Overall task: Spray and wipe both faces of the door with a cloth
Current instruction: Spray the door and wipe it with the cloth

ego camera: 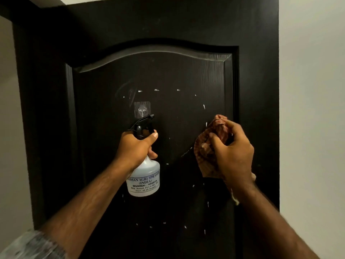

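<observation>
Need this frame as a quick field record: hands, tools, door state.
left hand: grips spray bottle by the neck, nozzle toward door
right hand: holds bunched cloth against door panel
door: dark, arched raised panel, wet droplets scattered
hook: clear stick-on, above the bottle nozzle
wall: pale, right of door

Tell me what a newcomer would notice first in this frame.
Probably the dark arched-panel door filling the view, its centre speckled with wet glints. Next, the left hand holding a white spray bottle up at centre, just below a clear adhesive hook. At right, the right hand presses a bunched reddish cloth against the panel.
</observation>
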Available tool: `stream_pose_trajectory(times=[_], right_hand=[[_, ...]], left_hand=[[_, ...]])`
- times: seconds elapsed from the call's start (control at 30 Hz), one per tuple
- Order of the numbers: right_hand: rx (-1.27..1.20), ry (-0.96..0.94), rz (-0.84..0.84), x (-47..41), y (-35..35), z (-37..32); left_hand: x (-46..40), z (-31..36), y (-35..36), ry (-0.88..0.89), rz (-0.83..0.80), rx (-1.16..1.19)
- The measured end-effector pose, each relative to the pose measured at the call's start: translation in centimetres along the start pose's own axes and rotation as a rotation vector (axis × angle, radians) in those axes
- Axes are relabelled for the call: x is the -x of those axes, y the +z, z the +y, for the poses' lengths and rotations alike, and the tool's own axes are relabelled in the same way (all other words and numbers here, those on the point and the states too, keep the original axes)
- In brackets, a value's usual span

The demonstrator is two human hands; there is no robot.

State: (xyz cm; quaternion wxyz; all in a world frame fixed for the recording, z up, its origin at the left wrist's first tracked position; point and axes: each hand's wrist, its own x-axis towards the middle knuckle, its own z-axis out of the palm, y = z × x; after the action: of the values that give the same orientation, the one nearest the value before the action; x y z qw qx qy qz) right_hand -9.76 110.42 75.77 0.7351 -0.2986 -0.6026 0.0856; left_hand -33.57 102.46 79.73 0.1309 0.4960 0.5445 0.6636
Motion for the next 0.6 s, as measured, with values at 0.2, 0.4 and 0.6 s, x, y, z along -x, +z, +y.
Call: stream_pose_trajectory(times=[0.2, 0.4, 0.6], right_hand=[[0.354, -0.272, -0.039, -2.4, 2.5, 0.8], [0.534, -0.372, 0.014, -3.3, 3.0, 2.0], [0.494, -0.379, -0.015, -4.2, 2.5, 3.1]], left_hand=[[-3.5, 2.9, 0.9, 0.055, -0.085, -0.010], [-5.7, 5.0, 2.7, 0.035, -0.014, 0.066], [-5.8, 5.7, 1.7, -0.108, -0.159, 0.416]])
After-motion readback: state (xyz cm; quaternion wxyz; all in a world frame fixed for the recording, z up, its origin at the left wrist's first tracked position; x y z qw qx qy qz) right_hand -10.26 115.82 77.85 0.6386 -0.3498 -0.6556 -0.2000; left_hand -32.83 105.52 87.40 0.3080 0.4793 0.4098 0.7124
